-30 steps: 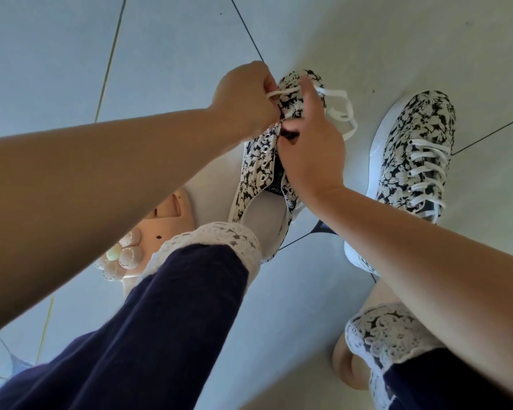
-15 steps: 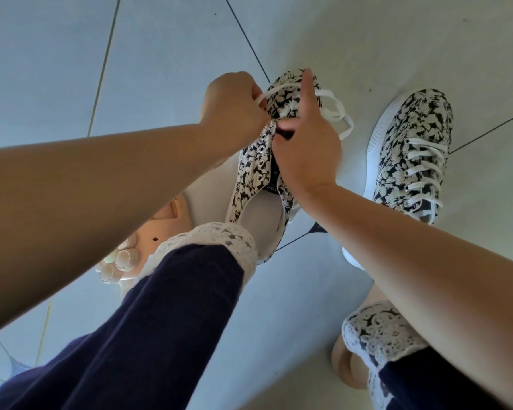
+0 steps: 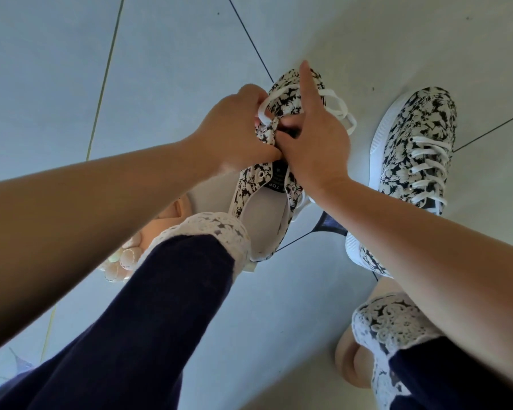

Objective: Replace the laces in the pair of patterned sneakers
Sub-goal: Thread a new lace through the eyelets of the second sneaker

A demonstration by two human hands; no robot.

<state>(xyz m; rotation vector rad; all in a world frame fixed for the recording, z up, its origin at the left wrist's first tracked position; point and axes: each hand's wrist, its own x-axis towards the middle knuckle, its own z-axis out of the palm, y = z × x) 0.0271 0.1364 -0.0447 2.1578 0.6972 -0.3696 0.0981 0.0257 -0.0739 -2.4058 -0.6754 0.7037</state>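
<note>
Between your fingers, the sneaker tilted up for threading.
Your left hand pinched the lace; your right hand gripped the upper, steadying it.

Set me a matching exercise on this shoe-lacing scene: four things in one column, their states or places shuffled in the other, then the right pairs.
Things
1. black-and-white floral canvas sneaker being laced
2. matching floral sneaker farther right
3. flat white lace
4. peach slipper with pale beads

States or places
A. fully laced, untouched on the grey floor tiles
B. partly hidden behind the navy trouser leg
C. pinched by the left hand, looping over the toe end
D. upper eyelets empty, tongue label showing

Pairs: 1-D, 2-A, 3-C, 4-B
</note>
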